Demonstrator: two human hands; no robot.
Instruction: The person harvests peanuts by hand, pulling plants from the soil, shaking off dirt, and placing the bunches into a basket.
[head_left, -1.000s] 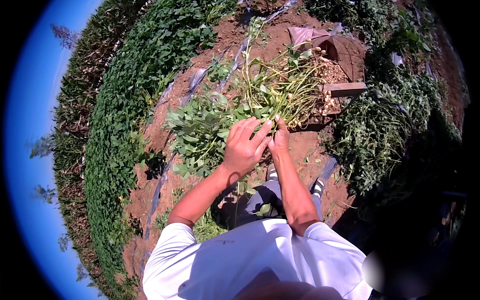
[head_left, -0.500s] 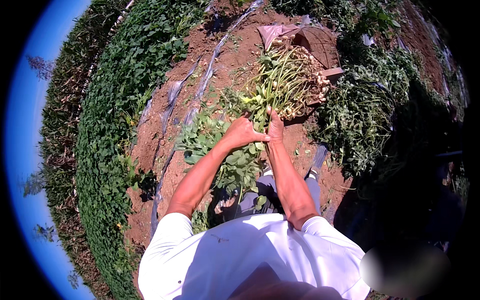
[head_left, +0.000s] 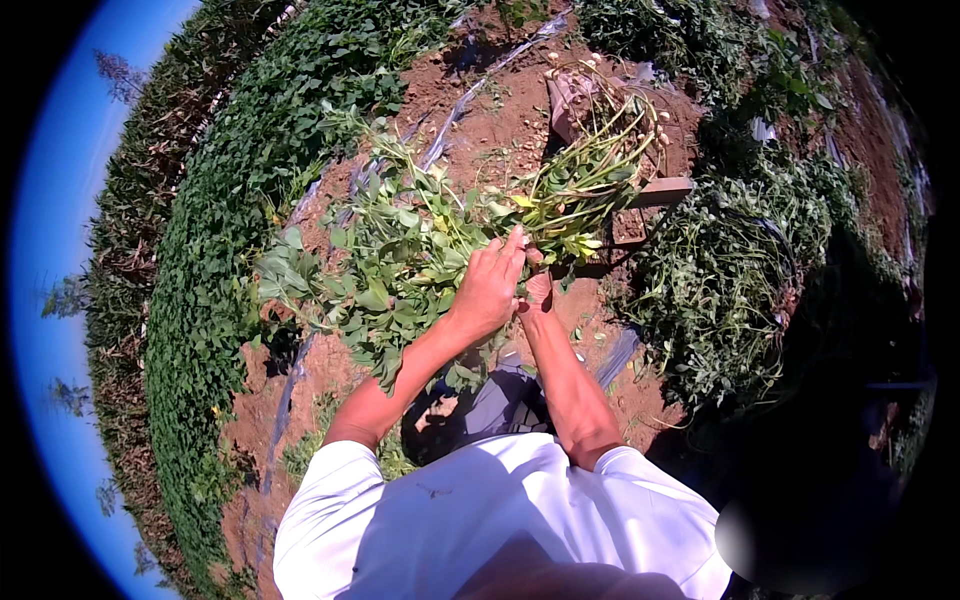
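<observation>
A thick bunch of peanut plants is held in front of me at stem height. My left hand closes over the stems from the left, its fingers pointing up and away. Close against it, my right hand grips the same stems, partly hidden by leaves. The leafy tops spread out to the left over my left forearm. Roots with pale peanut pods point away to the far right, above a low frame with a flat wooden bar.
A pinkish cloth hangs at the frame's far left. Pulled plants lie heaped to the right. Strips of plastic film cross the reddish soil. A dense green crop row runs along the left.
The bunch has turned in my hands: its leafy tops now spread farther left and its pods have swung up and away. My left hand has rotated, fingers pointing more forward.
</observation>
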